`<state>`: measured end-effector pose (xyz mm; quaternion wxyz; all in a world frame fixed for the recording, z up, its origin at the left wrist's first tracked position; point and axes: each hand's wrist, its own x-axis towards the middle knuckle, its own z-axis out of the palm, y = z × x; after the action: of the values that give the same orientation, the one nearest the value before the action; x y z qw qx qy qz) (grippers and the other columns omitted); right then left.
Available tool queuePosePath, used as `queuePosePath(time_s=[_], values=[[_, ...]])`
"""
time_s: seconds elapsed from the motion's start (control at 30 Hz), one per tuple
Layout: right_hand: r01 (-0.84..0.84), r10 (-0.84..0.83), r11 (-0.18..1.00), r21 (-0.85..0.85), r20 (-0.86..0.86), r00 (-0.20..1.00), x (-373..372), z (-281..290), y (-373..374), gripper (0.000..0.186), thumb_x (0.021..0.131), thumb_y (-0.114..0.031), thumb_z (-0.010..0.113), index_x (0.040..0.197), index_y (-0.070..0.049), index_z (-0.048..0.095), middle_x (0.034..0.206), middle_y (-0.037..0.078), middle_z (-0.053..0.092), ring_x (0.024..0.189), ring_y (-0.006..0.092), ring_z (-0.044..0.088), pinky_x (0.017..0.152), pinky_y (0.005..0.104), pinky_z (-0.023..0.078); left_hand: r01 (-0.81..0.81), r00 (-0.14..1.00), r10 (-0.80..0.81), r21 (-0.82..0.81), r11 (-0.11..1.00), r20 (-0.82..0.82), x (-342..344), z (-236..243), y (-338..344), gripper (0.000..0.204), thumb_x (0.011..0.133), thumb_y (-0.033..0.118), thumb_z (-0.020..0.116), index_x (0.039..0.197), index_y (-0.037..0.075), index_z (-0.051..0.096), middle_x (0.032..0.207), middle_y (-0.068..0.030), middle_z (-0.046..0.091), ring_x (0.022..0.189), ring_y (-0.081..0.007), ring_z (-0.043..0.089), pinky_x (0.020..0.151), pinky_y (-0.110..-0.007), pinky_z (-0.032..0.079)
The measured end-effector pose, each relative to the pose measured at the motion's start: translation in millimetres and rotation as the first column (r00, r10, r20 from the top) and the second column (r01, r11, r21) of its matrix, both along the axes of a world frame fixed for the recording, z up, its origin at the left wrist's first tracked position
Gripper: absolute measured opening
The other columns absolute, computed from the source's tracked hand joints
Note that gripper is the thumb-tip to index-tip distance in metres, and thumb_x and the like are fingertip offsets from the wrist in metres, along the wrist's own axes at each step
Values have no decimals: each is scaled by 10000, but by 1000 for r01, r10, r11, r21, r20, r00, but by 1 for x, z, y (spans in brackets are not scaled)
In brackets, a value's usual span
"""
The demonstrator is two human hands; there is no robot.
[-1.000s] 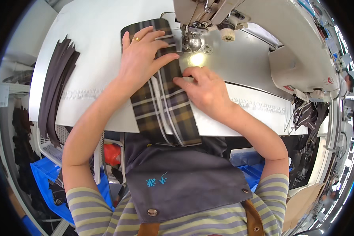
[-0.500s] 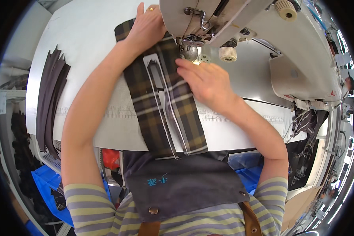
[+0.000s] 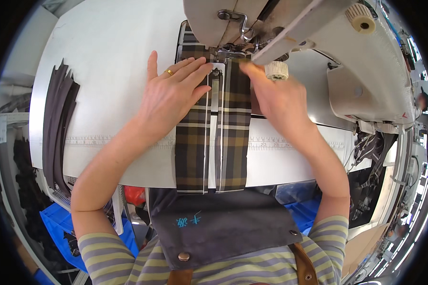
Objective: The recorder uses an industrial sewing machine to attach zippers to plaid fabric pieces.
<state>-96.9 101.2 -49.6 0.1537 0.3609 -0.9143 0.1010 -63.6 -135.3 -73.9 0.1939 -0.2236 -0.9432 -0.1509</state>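
Observation:
A dark plaid fabric piece with a long slit down its middle and white strips along the slit lies straight under the needle area of a sewing machine. My left hand rests on its left half, fingers stretched out and the thumb near the slit. At the fabric's upper right edge is my right hand, its fingertips slightly blurred and partly behind a ribbed white knob. Whether those fingers pinch the cloth cannot be made out. The fabric's far end passes beneath the machine head.
Dark fabric strips lie in a bundle on the left of the white table. A printed ruler scale crosses the tabletop. Blue bins stand below the edge. The machine arm overhangs the right side.
The plaid fabric has turned from a slant to straight and shifted under the machine head. My left hand has come down nearer and flattened; my right hand has moved slightly right.

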Motion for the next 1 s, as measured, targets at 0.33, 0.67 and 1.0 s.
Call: queuePosePath(time_s=[0.33,0.67,1.0], values=[[189,104,852,-489,511,853,-27,-17,5,181,813,-226,682,837,-59,616,746,82,641,631,267,614,576,360,470,90,995,-93,-117,989,-26,12,5,4,446,840,329,659,1211,88,596,1290,-26,577,1154,-181,549,1055,-641,225],[153,-27,895,-418,292,956,-26,-12,19,82,850,-147,655,846,-65,651,747,72,657,619,235,628,569,334,480,11,1000,-15,-131,991,-28,9,-2,22,528,839,326,673,1274,53,553,1337,-91,558,1205,-220,550,1049,-542,309],[134,-44,927,-351,252,967,-30,-11,20,141,875,-204,622,835,-71,646,748,86,649,661,280,616,597,380,473,34,999,-32,-53,998,29,11,1,20,495,820,351,673,1206,58,575,1231,-62,553,1067,-212,568,1049,-619,278]])
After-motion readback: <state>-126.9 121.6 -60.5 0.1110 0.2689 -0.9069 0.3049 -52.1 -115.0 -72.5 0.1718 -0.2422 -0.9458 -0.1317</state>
